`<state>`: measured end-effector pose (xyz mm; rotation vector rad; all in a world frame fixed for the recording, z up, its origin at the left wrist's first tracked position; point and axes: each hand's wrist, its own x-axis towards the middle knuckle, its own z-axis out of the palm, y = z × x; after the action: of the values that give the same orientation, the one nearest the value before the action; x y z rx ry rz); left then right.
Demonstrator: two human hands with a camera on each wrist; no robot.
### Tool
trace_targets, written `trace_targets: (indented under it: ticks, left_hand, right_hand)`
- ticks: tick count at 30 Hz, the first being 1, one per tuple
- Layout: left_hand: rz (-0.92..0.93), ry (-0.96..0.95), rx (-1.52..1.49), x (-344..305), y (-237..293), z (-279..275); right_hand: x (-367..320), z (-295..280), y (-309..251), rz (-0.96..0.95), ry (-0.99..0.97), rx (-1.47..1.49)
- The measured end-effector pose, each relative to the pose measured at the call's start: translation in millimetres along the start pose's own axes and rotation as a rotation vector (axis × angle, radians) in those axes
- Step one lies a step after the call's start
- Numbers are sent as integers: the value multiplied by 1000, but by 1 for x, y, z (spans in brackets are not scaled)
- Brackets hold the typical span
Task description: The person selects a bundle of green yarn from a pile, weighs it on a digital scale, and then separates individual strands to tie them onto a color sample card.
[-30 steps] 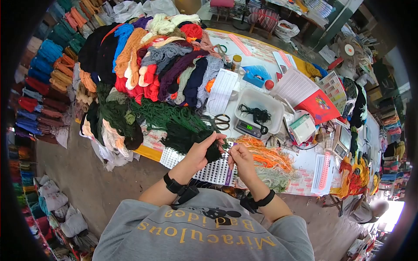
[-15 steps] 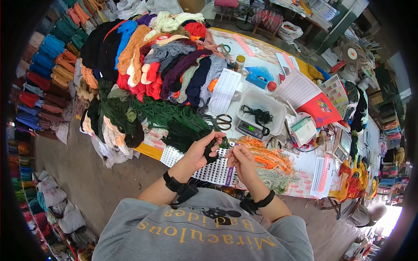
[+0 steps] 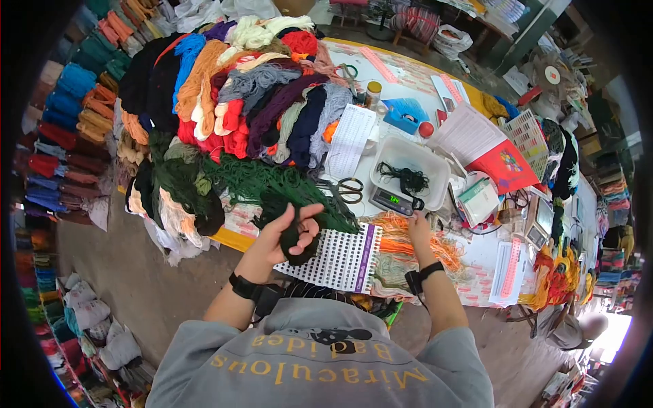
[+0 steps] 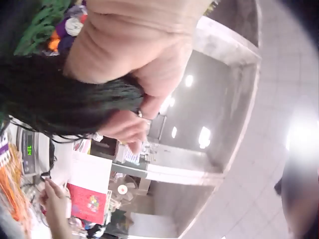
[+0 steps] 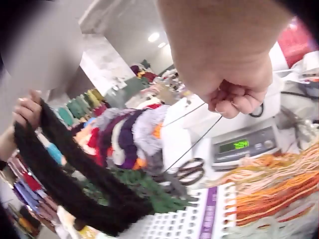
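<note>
yarn [image 4: 65, 107], dark and fibrous, loops through gripping left hand [image 3: 274, 242] while right hand [image 3: 420, 232] pinches slender strand [image 5: 197, 140].

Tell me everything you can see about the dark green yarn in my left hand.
The yarn is a thick hank of many fine strands, a green so dark it looks nearly black, soft and fibrous. Your left hand grips its top with curled fingers. The right wrist view shows it hanging at a slant as a long loop, two lengths meeting at the bottom. A few stray strands trail from its edge. Whether its lower end touches the white dotted sheet is unclear.
</note>
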<state>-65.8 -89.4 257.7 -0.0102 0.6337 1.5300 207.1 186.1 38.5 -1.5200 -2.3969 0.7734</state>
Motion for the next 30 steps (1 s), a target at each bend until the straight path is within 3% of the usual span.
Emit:
trace_targets:
  ticks: [1,5,8,9,11,14,16,17,19,20,22,25,27,30]
  left_hand:
    - [-23,-96,-148,-2,2,-4]
    - [5,-215,-175,0,-2,-6]
    - [36,-125,-147,6,-9,-5]
    - [17,-205,-147,9,-8,-6]
    - [-5,-177,-155,13,-9,-2]
    - [-38,-157,-138,22,-12,7]
    - [-69,-175,-112,28,-16,18]
    - [-86,-180,-63,31,-18,20]
    - [-60,-214,-34,34,-25,32]
    - [-39,-244,1,36,-28,38]
    - [-46,-285,34,40,-34,42]
    - [-56,-298,120,36,-43,51]
    - [-67,-338,42,32,-45,57]
    - [-57,-314,-73,21,-48,61]
  right_hand:
    - [7,2,2,78,-17,-43]
    - [24,13,1,159,-45,-121]
    - [35,24,11,213,-125,-124]
    - [36,24,11,190,-143,-137]
    - [33,23,10,173,-159,-148]
    - [17,-15,-18,170,-193,-183]
    - [-1,-41,-38,-143,39,-177]
    - [-6,-56,-54,-147,41,-185]
    - [-19,-87,-92,-391,214,32]
    - [-28,-102,-113,-391,218,26]
    - [-51,-130,-159,-65,-339,692]
    - [-90,-160,-211,-56,-471,603]
    - [-112,-164,-220,-436,-554,465]
    - [-132,-168,-222,-308,-714,410]
